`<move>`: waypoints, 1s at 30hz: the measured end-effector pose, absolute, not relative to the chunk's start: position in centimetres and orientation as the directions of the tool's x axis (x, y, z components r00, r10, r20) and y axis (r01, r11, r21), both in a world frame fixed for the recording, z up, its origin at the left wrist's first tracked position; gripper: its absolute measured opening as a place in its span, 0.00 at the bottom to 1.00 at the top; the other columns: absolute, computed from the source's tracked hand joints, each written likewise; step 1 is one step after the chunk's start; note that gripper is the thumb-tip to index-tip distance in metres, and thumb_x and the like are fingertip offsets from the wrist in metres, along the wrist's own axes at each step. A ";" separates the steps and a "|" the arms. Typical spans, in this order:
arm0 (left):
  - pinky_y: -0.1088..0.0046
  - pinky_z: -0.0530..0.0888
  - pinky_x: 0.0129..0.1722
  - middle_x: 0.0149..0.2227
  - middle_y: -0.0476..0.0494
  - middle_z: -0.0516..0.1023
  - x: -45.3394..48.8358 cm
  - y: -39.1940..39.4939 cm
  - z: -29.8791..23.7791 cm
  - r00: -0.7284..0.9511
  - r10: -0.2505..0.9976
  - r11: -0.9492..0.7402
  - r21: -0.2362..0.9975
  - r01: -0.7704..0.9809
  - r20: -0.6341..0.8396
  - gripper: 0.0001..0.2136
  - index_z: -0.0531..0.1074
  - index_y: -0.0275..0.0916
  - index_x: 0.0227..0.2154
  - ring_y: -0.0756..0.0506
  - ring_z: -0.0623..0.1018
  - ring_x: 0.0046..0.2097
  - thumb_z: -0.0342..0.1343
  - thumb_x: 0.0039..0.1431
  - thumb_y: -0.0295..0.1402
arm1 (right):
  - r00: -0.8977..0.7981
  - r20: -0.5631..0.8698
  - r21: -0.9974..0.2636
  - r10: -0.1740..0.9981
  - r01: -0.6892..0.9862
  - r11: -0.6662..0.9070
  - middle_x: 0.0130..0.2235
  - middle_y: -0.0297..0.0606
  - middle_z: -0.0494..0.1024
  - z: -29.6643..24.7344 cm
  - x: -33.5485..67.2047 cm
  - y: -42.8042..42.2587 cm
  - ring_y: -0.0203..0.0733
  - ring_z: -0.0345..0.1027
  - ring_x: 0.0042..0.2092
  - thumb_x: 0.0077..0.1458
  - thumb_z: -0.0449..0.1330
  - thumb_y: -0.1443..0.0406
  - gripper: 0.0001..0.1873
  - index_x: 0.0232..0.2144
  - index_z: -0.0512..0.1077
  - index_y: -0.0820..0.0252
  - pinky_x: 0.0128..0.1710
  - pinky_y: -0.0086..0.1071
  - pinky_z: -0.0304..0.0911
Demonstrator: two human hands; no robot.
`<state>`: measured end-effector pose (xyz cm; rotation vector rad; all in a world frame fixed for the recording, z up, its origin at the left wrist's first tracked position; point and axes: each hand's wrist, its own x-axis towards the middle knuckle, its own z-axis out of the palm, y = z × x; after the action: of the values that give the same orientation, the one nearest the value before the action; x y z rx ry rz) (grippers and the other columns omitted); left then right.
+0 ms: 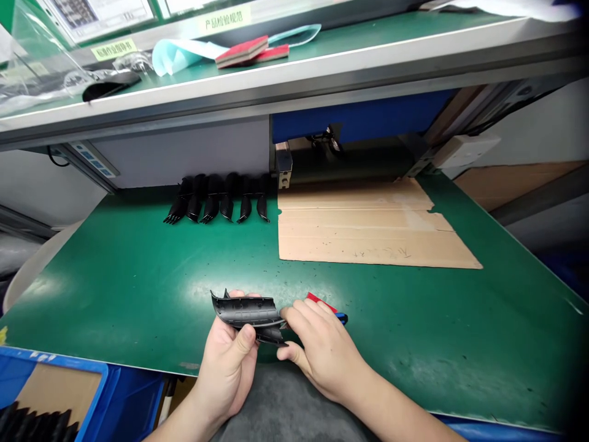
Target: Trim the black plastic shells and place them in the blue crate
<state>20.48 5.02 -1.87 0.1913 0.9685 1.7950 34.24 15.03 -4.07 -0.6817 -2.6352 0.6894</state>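
A curved black plastic part [246, 311] with ribbed slots is held just above the near edge of the green table mat [138, 276]. My left hand [227, 362] grips it from below, thumb pressed on its front face. My right hand [319, 350] is closed on a small tool with a red and blue handle [329, 307], its fingertips touching the right end of the part. The tool's working end is hidden behind my fingers.
Several finished black parts [216, 205] lie in a row at the back of the mat. A flat cardboard sheet [368, 224] covers the right rear. A blue bin [55, 399] with more black parts sits lower left. A shelf [276, 67] hangs overhead.
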 end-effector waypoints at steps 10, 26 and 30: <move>0.67 0.70 0.52 0.47 0.45 0.73 20.3 4.6 -2.2 -0.449 0.872 -0.175 0.732 -0.658 -0.195 0.20 0.68 0.47 0.46 0.45 0.74 0.50 0.64 0.50 0.29 | -0.872 0.189 -0.342 0.451 0.372 0.863 0.27 0.33 0.69 -3.7 34.0 15.1 0.40 0.53 0.30 0.62 0.50 0.53 0.17 0.26 0.63 0.58 0.31 0.35 0.44; 0.70 0.70 0.52 0.49 0.47 0.73 20.4 4.5 -2.1 -0.446 0.883 -0.219 0.711 -0.668 -0.147 0.19 0.68 0.50 0.47 0.45 0.72 0.54 0.62 0.53 0.30 | -0.894 0.103 -0.857 0.436 0.143 0.496 0.29 0.34 0.67 -3.7 33.8 15.0 0.38 0.59 0.31 0.58 0.35 0.40 0.30 0.28 0.59 0.57 0.32 0.31 0.53; 0.68 0.71 0.52 0.47 0.47 0.74 20.6 4.6 -1.5 -0.456 0.874 -0.233 0.678 -0.697 -0.169 0.19 0.68 0.49 0.46 0.44 0.73 0.53 0.64 0.51 0.31 | -0.816 0.120 -0.918 0.566 0.126 0.376 0.34 0.37 0.65 -3.3 33.2 13.9 0.41 0.59 0.35 0.55 0.37 0.38 0.32 0.33 0.61 0.58 0.34 0.32 0.55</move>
<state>20.58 4.64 -1.53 0.2992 0.8590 1.8695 33.23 13.90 -3.29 -0.5989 -2.2247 1.4298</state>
